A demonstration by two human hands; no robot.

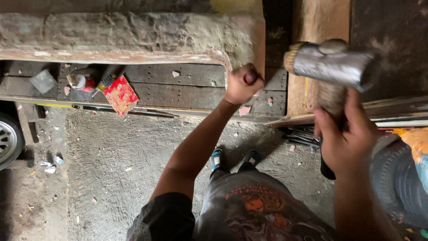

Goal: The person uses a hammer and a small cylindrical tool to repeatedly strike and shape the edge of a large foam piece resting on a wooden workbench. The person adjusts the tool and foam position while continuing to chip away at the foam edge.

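Right hand (345, 138) grips a raised hammer (332, 62) while left hand (242, 85) clenches a chisel (251, 76) against the panel (133, 38); strike squarely, keeping knuckles low.

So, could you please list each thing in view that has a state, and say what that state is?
Right hand: closed around the handle of a hammer, head raised and blurred.
Left hand: fisted on a dark tool, at the panel corner.
Panel: surface rough and patchy.
Red sheet: lying flat on the planks.
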